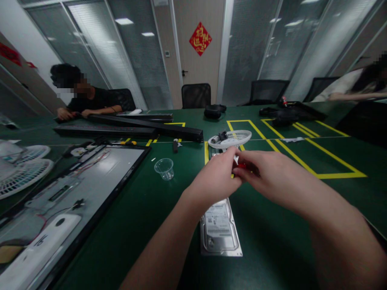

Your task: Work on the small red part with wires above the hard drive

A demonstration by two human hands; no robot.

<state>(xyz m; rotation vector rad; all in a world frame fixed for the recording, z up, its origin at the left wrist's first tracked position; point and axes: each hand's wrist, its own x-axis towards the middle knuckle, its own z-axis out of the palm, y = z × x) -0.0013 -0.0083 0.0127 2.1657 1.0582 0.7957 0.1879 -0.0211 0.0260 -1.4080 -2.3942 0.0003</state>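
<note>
My left hand (216,173) and my right hand (269,167) meet in front of me, fingertips together. In the pinch of my right fingers shows a small red piece (242,165); its full shape is hidden. My left fingers are closed beside it, and what they hold is covered by the hand. Below my hands a silver hard drive (220,229) with a white label lies flat on the green table, its far end hidden by my left hand. Just beyond my hands stands a white oval basket (231,141) with dark and metal parts in it.
A clear plastic cup (165,169) stands left of my hands. An opened flat panel (99,177) fills the left side, with white baskets (26,177) past it. Long black bars (130,129) lie across the table. Two people sit across the table, at left and right.
</note>
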